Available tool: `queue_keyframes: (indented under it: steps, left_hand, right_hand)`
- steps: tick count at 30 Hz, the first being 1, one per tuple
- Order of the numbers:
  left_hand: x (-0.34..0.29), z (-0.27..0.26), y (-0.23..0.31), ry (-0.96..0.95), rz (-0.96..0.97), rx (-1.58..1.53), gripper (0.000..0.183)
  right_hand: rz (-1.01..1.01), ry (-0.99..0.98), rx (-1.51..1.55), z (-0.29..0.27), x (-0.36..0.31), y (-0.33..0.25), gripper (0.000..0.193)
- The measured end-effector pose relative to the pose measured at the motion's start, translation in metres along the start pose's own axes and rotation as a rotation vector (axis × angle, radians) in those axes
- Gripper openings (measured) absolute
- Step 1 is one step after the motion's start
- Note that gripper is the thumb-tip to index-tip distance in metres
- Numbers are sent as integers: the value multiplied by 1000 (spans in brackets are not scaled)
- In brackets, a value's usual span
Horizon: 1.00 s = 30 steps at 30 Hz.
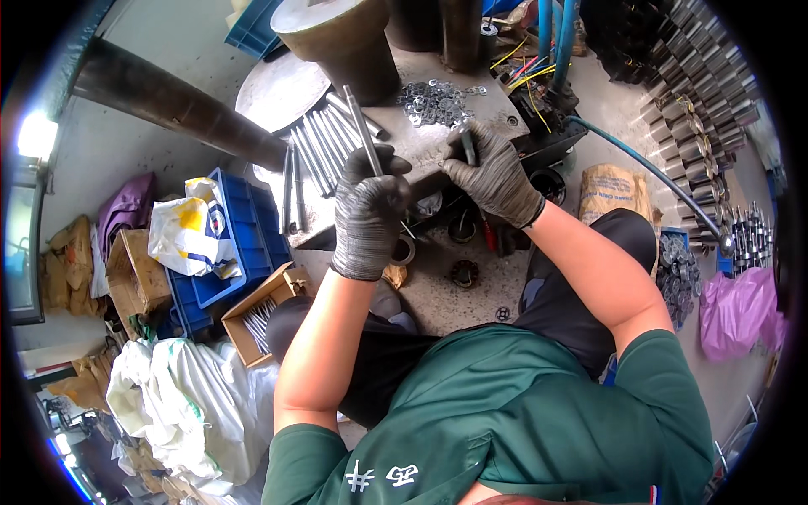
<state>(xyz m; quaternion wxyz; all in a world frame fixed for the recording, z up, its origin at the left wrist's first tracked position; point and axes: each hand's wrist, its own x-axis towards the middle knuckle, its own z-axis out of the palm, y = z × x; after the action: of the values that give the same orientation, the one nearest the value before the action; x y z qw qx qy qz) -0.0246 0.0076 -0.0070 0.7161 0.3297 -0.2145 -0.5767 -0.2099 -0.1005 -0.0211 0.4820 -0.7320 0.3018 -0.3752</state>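
My left hand (370, 215), in a grey work glove, is closed around a slim metal rod (358, 118) that slants up and away over the near edge of the worktable (497, 114). My right hand (495, 175), gloved the same way, pinches a short dark metal piece (469, 145); its exact kind I cannot make out. Several similar bare rods (316, 150) lie side by side on the table beyond my left hand. A heap of small metal rings or washers (436, 103) sits on the table between and beyond my hands.
A heavy flanged metal column (345, 55) stands at the back of the table. Blue crates (244, 240) and an open carton of thin metal parts (263, 316) are at the left. Stacked metal cylinders (694, 143), a blue hose (644, 164) and a purple bag (741, 311) are at the right.
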Motion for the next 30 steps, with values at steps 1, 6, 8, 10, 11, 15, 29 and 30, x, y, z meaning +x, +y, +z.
queue_keyframes:
  steps: [1, 6, 8, 10, 11, 15, 29, 30]
  left_hand:
    - [0, 2, 0, -3, 7, 90, 34]
    - [-2, 14, -17, 117, -157, 331, 17]
    - [-5, 28, -18, 124, -203, 420, 18]
    - [-5, 32, -21, 119, -224, 473, 20]
    - [-5, 30, -23, 118, -224, 474, 20]
    - [-3, 25, -28, 145, -201, 442, 13]
    - [-3, 8, -7, 294, -225, 236, 12]
    - [-5, 10, -9, 298, -187, 185, 6]
  right_hand:
    - [84, 45, 272, 1, 2, -1, 17]
    - [318, 23, 689, -6, 0, -12, 19]
    - [320, 35, 649, -3, -3, -12, 19]
    - [365, 11, 675, 1, -7, -17, 20]
    - [365, 12, 675, 1, -8, -16, 20]
    - [322, -64, 572, -2, -10, -12, 23]
    - [-429, -175, -749, -38, -20, -44, 65]
    - [-407, -204, -746, -38, -21, -44, 61]
